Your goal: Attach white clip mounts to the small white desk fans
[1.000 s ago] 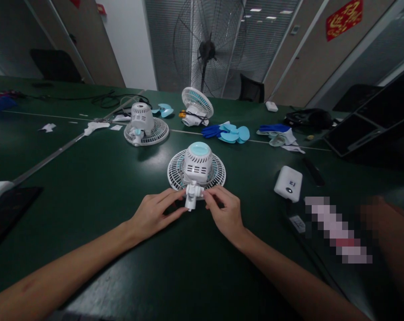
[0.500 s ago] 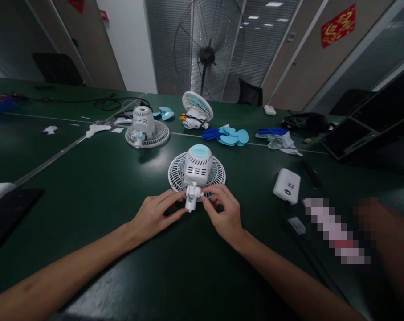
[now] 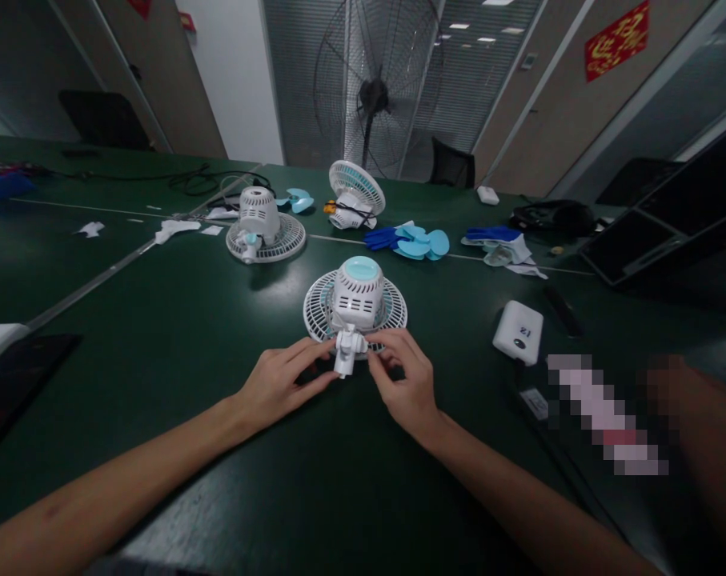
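Observation:
A white fan head (image 3: 358,292) with a pale blue cap rests grille-down on the green table, its motor housing upward. From its near side sticks out a white pivot joint (image 3: 346,352). My left hand (image 3: 284,380) pinches the joint's left side between thumb and fingers. On the other side, my right hand (image 3: 404,376) has thumb and index finger closed at a small white knob (image 3: 363,343) of the joint. Whatever lies under my right fingertips is hidden.
Behind are a second fan head (image 3: 258,216), a tilted caged fan (image 3: 355,196), pale blue blades (image 3: 421,242) and blue-white gloves (image 3: 498,244). A white box (image 3: 519,332) lies right, near another person's blurred hand (image 3: 692,408). A dark panel (image 3: 23,384) sits left.
The view has shifted very slightly. Both hands keep their places at the pivot joint, and nothing else has visibly moved.

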Demonstrator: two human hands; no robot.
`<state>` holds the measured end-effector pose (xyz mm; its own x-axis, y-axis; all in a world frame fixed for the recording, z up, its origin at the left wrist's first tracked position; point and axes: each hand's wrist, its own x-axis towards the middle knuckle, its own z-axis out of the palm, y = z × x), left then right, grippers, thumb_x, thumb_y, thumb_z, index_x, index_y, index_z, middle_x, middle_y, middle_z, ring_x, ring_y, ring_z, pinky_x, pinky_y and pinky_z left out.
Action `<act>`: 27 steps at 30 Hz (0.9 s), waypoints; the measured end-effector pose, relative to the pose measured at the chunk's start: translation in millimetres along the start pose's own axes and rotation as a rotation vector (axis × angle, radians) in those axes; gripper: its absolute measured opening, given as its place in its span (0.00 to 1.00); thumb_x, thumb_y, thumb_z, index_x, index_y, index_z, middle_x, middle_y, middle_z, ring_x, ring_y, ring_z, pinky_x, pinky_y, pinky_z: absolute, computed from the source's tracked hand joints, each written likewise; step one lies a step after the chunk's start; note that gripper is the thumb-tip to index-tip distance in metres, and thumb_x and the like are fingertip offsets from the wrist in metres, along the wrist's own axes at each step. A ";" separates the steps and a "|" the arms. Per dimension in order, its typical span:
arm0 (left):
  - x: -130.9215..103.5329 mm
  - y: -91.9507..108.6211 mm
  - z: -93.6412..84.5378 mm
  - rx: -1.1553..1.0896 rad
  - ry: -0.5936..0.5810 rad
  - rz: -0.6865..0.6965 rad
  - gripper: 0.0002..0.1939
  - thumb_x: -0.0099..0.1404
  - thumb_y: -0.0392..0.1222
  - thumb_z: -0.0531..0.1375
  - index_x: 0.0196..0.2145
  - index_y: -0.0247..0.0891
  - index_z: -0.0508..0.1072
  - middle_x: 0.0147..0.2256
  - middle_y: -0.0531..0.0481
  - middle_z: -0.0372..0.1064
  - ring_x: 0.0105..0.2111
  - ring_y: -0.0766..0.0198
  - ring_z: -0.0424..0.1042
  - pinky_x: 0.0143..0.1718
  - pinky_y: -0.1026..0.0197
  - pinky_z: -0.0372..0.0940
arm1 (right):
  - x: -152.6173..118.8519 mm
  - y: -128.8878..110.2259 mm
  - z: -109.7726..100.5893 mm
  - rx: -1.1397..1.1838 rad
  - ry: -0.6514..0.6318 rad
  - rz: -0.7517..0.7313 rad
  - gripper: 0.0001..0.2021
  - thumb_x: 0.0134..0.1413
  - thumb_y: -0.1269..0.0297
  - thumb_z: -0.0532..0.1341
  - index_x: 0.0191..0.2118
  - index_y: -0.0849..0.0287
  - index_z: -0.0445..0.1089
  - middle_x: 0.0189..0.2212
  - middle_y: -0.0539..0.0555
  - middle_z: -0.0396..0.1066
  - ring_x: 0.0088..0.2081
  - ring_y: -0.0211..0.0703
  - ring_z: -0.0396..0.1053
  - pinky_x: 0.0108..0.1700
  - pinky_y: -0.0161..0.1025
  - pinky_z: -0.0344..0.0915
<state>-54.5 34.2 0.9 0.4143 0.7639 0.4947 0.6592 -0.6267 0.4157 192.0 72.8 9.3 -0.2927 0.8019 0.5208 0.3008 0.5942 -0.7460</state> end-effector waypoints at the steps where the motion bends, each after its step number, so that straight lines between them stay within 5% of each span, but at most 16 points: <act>1: -0.1 -0.1 0.2 -0.002 -0.002 -0.001 0.25 0.75 0.45 0.61 0.66 0.40 0.64 0.46 0.45 0.75 0.36 0.65 0.76 0.33 0.63 0.74 | 1.2 -0.8 -0.2 -0.002 -0.002 0.011 0.10 0.65 0.71 0.61 0.49 0.54 0.75 0.46 0.55 0.71 0.32 0.37 0.71 0.29 0.36 0.71; 9: 0.0 0.3 0.6 -0.008 -0.005 -0.010 0.25 0.75 0.45 0.61 0.66 0.40 0.64 0.45 0.47 0.75 0.35 0.66 0.76 0.33 0.63 0.74 | 4.5 -1.1 -0.1 -0.030 -0.014 0.018 0.07 0.68 0.67 0.60 0.37 0.57 0.74 0.39 0.54 0.71 0.33 0.40 0.72 0.31 0.38 0.70; 15: -0.1 0.3 0.1 -0.006 0.004 -0.005 0.25 0.75 0.45 0.61 0.66 0.41 0.64 0.45 0.46 0.75 0.36 0.66 0.76 0.33 0.63 0.74 | -0.7 -2.0 -0.5 -0.027 0.016 -0.034 0.11 0.65 0.72 0.60 0.50 0.55 0.72 0.45 0.55 0.70 0.31 0.37 0.70 0.29 0.37 0.70; 23: 0.3 0.4 0.3 -0.015 0.006 -0.001 0.24 0.75 0.46 0.61 0.65 0.39 0.66 0.44 0.45 0.76 0.34 0.66 0.77 0.31 0.64 0.74 | 4.5 -0.5 0.4 -0.048 -0.003 0.024 0.06 0.68 0.66 0.61 0.39 0.55 0.76 0.42 0.54 0.71 0.36 0.41 0.73 0.32 0.38 0.73; 27: 0.7 0.3 0.0 -0.001 0.009 0.006 0.24 0.75 0.46 0.61 0.65 0.39 0.66 0.44 0.45 0.75 0.34 0.66 0.76 0.31 0.65 0.74 | -0.2 1.2 0.9 -0.014 0.048 0.008 0.08 0.65 0.69 0.61 0.48 0.55 0.73 0.46 0.55 0.69 0.31 0.37 0.71 0.28 0.36 0.72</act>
<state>-54.0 34.6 1.3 0.4123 0.7589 0.5040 0.6560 -0.6312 0.4138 191.7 73.3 7.9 -0.2461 0.8085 0.5346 0.3157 0.5883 -0.7444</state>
